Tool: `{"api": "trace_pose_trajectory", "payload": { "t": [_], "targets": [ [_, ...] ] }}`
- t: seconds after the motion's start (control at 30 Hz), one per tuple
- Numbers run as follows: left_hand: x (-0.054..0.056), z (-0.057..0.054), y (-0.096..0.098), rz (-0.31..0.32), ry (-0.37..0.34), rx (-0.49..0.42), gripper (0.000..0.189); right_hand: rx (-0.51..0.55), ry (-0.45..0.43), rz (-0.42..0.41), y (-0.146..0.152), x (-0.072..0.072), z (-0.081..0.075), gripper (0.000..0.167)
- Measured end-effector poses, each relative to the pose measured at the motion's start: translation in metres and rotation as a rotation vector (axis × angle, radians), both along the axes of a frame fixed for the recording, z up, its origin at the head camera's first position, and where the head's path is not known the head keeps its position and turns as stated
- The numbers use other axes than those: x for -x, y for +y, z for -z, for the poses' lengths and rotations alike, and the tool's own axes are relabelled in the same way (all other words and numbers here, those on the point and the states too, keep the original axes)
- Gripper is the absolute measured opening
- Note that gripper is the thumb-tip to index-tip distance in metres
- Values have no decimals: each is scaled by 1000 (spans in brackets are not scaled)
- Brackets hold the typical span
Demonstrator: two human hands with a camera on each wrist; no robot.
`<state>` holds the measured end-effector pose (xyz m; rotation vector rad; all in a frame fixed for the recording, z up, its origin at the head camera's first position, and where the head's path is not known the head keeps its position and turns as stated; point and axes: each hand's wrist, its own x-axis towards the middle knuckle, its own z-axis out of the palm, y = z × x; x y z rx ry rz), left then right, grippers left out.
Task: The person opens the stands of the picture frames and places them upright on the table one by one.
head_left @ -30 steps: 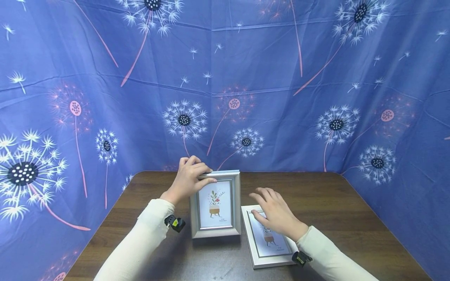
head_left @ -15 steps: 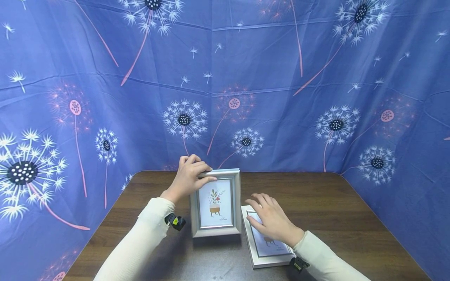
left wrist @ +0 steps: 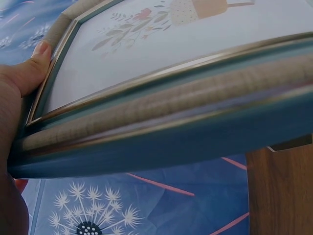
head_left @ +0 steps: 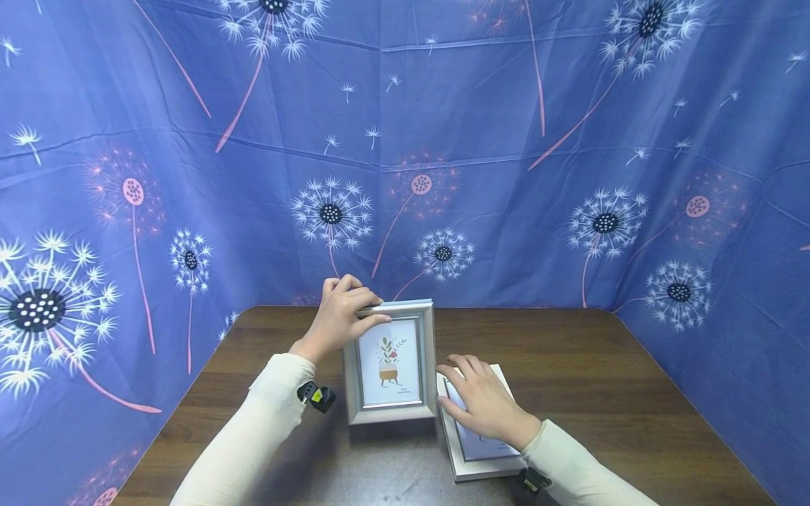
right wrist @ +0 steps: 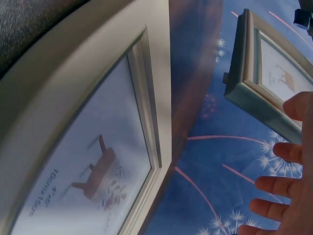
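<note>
A silver-grey picture frame, showing a potted plant print, stands upright near the middle of the table. My left hand grips its upper left corner, thumb on the front and the other fingers behind the top edge. In the left wrist view, the thumb presses on the frame's border. To the right, a white picture frame lies face up with a similar print. My right hand hovers over it, fingers extended and slightly bent, holding nothing. It hides much of that print. Whether the upright frame's bottom touches the table is unclear.
The brown wooden table spreads around both frames. A blue dandelion-patterned cloth hangs behind it and along both sides. Dark bands with small devices sit on both wrists.
My right hand has moved left and slightly down over the white picture frame, covering more of its print. My left hand keeps its grip on the upright picture frame, almost unmoved.
</note>
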<state>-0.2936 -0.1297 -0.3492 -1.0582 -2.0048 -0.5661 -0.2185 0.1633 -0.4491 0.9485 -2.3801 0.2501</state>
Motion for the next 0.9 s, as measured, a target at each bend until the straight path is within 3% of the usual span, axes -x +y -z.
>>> {"api": "trace_pose_trajectory", "payload": {
  "t": [0.43, 0.9],
  "targets": [
    [-1, -2, 3, 2, -2, -20, 26, 3, -57, 22, -5, -2, 6, 51],
    [0, -1, 5, 1, 0, -14, 26, -27, -57, 22, -11, -4, 7, 47]
  ]
}}
